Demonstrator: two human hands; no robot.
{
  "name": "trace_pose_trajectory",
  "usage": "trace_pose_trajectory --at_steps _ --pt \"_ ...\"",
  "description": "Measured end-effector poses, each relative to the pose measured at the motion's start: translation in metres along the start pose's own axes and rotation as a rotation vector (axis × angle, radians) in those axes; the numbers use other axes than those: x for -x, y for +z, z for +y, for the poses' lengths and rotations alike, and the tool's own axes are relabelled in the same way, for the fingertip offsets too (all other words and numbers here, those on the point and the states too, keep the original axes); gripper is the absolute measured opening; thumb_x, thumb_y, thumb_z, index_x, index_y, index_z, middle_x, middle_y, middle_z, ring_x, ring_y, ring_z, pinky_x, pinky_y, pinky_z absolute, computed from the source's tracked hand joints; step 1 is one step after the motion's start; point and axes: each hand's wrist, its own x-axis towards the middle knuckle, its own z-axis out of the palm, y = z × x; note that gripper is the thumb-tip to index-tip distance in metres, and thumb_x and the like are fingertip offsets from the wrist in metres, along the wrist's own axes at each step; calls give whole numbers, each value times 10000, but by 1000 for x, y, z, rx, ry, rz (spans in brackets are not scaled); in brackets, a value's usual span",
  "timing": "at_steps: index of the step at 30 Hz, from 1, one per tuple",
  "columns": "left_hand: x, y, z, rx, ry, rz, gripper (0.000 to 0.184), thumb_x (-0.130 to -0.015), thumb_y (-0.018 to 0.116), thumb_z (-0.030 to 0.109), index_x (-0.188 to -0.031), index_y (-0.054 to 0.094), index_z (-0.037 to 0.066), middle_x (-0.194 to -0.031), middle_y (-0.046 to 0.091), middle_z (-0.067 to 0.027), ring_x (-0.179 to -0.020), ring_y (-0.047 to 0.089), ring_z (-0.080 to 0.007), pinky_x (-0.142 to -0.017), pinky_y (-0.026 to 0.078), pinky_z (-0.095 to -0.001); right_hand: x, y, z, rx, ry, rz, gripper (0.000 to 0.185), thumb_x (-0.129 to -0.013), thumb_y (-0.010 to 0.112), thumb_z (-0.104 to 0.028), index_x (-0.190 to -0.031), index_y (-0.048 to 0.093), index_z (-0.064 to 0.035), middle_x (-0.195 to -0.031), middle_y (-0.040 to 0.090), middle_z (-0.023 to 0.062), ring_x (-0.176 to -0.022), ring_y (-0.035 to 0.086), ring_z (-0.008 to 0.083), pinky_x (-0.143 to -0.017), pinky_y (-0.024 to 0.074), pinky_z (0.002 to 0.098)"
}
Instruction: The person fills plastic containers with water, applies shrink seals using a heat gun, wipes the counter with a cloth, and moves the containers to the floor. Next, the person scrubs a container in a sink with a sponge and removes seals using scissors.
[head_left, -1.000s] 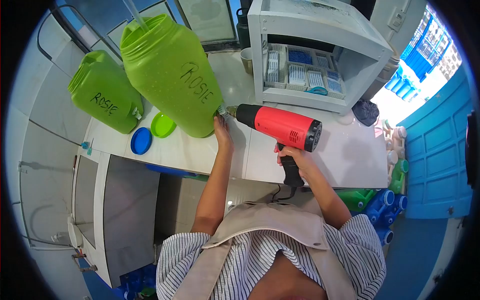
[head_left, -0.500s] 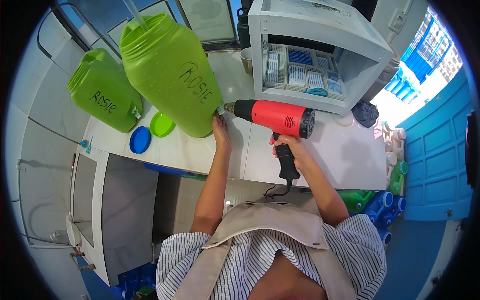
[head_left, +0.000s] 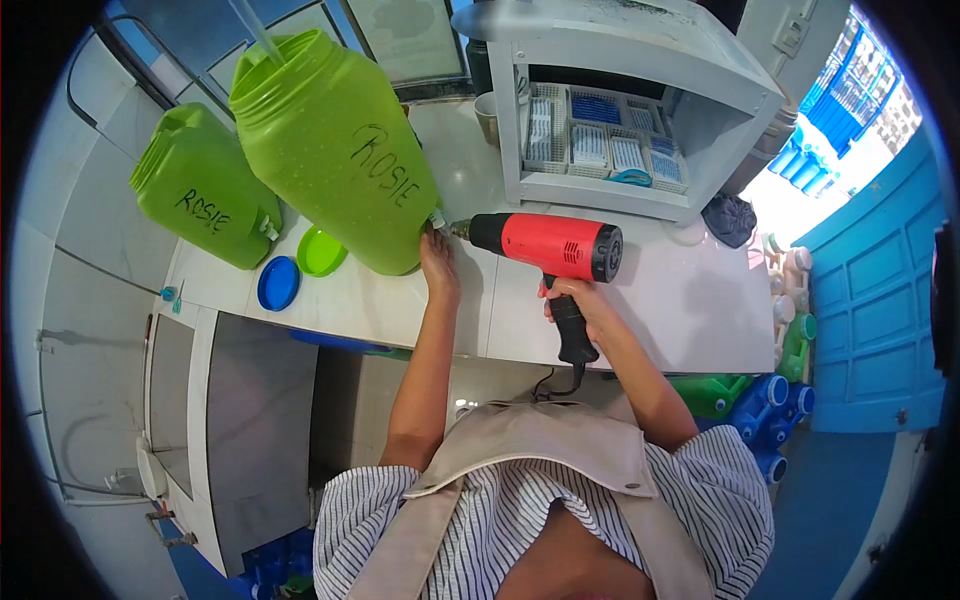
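A red and black heat gun (head_left: pixel 548 243) is held by its black handle in my right hand (head_left: pixel 577 300). Its metal nozzle points left at a small white spigot (head_left: pixel 437 217) low on the large green jug (head_left: pixel 350 165) marked ROSIE. Just below the spigot, my left hand (head_left: pixel 438 262) is raised against the jug's side; its fingertips are partly hidden, so their grip cannot be made out. A clear tube (head_left: pixel 256 30) runs into the jug's open mouth.
A smaller green jug (head_left: pixel 203 195) stands left, with a blue lid (head_left: pixel 278 284) and green lid (head_left: pixel 321 251) on the counter (head_left: pixel 630 330). A white cabinet (head_left: pixel 640 205) holds baskets. Right are a dark bundle (head_left: pixel 730 220), blue jugs (head_left: pixel 757 402) and a blue door (head_left: pixel 865 310).
The heat gun has shifted slightly left and its body has levelled out compared with a second ago. The large jug appears slightly further left in view. Both hands remain near the same places.
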Motion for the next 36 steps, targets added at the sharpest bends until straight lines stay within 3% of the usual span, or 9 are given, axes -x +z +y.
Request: trace_pose_trajectory --at_steps 13,16,17,22,23,25,27,34,36 --pt "9 9 7 36 -36 -10 656 -938 253 429 -1423 120 8 -1499 121 -131 -1389 94 -238 -1119 61 -369 60 1 -58 187 -205 -31 197 -675 604 -100 -853 568 -26 -771 563 52 -638 579 154 -589 479 270" --pt "12 10 9 10 -41 -40 671 -937 253 443 -1425 104 7 -1505 98 -122 -1393 67 -235 -1118 40 -376 96 -3 -145 672 -726 88 238 -729 648 -168 -921 594 -39 -905 576 40 -845 554 142 -734 465 282" --pt "14 12 9 11 -44 1 670 -938 263 441 -1425 107 8 -1505 95 -123 -1393 67 -233 -1117 48 -375 106 15 -176 660 -910 260 269 -689 627 -160 -909 595 -8 -740 570 40 -686 550 121 -663 448 247" --pt "46 29 2 37 -67 172 641 -940 313 423 -1412 176 12 -1474 184 -132 -1363 173 -240 -1104 116 -375 58 -13 -339 1575 -1061 729 359 -744 677 -342 -926 626 -36 -650 611 87 -615 582 157 -626 482 306" --pt "58 33 1 0 -62 152 611 -938 330 416 -1391 232 18 -1429 252 -131 -1320 240 -239 -1086 160 -377 51 13 -350 1534 -1733 460 236 -640 694 -185 -794 621 -22 -683 625 162 -640 618 304 -574 494 387" --pt "72 38 1 -35 -60 113 582 -937 348 409 -1370 288 25 -1383 319 -130 -1278 307 -239 -1068 203 -379 32 27 -372 1881 -1027 752 245 -589 658 -214 -765 664 -44 -745 622 216 -737 612 386 -645 503 459" --pt "80 43 1 -80 -29 -28 536 -934 358 409 -1319 368 36 -1291 408 -121 -1205 373 -229 -1029 262 -387 9 31 -381 2034 -902 777 220 -600 608 -220 -749 679 -74 -736 632 196 -722 624 368 -640 505 457" --pt "81 76 25 -172 53 -240 441 -943 351 343 -1238 442 28 -1218 498 -118 -1163 426 -213 -1004 295 -370 -32 29 -374 1986 -811 677 266 -581 649 -225 -780 683 -51 -799 647 206 -749 630 363 -681 506 430" --pt "77 86 27 -173 38 -272 424 -946 353 329 -1222 457 25 -1206 507 -122 -1151 441 -214 -991 314 -363 6 40 -346 1783 -1118 691 226 -779 608 -216 -896 633 -24 -787 646 160 -729 633 249 -699 496 350"
